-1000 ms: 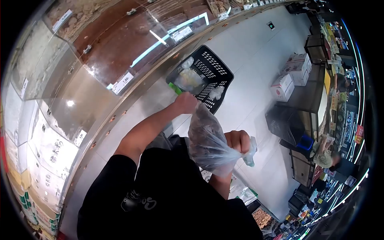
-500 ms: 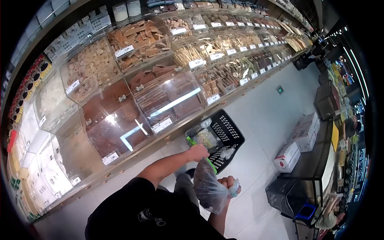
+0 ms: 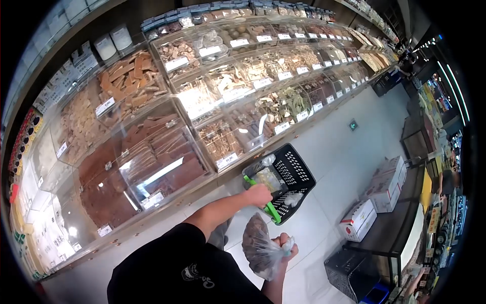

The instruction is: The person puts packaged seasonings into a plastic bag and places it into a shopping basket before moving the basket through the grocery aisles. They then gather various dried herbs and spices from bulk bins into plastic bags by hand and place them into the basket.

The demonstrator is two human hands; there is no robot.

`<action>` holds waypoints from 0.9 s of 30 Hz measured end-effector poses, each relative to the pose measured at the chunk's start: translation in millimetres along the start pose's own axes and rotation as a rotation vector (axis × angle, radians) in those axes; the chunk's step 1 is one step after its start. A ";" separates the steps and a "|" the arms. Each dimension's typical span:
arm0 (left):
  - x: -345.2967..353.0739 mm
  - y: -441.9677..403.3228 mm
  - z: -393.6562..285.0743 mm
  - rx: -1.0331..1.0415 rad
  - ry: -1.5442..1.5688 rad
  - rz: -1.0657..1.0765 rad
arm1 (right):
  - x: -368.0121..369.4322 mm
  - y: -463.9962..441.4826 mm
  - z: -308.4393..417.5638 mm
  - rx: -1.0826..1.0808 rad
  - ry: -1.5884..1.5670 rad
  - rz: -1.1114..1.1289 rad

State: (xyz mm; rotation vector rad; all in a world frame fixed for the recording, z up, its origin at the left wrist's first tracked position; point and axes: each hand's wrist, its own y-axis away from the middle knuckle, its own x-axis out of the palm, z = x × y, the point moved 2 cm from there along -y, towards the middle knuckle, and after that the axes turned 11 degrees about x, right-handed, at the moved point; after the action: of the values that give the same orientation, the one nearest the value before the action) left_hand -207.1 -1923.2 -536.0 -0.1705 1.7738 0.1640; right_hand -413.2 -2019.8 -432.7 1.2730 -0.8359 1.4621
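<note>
My left hand (image 3: 257, 195) is closed around the green handle (image 3: 274, 213) of a black shopping basket (image 3: 305, 176). Several clear bags lie inside the basket, one with pale yellowish contents (image 3: 267, 179) and a whitish one (image 3: 292, 199) near its wall. Nearer to my body, my right hand (image 3: 287, 246) grips the gathered neck of a clear plastic bag (image 3: 257, 245). Brown contents fill this bag, and their kind cannot be made out. The bag hangs beside the basket, apart from it.
Clear-lidded bins of dried goods (image 3: 167, 147) with price tags line the left side. A tiled aisle floor (image 3: 336, 152) runs ahead. On the right stand cardboard boxes (image 3: 387, 185), a dark display table (image 3: 400, 218) and another dark basket (image 3: 349, 268). A person (image 3: 448, 181) is at far right.
The view has advanced along the bins, which shift leftward. The basket and its handle appear slightly farther from the brown-filled bag. Both hands keep their holds.
</note>
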 end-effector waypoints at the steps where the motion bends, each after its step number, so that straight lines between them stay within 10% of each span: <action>1: 1.0 -17.9 10.6 0.007 0.013 0.012 | -8.9 -8.5 9.7 0.019 0.048 -0.031; 17: -9.5 -291.6 154.8 0.079 0.092 0.024 | -21.9 -168.7 213.6 -0.041 0.268 -0.532; 27: -16.9 -449.3 233.2 0.053 0.097 -0.055 | -100.5 -227.1 362.6 -0.048 -0.162 -0.355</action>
State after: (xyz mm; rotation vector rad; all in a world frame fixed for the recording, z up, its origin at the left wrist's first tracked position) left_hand 111.4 -2315.1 -575.5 -0.1913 1.8655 0.0702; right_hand -93.7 -2318.3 -476.6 1.4341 -0.7015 1.0626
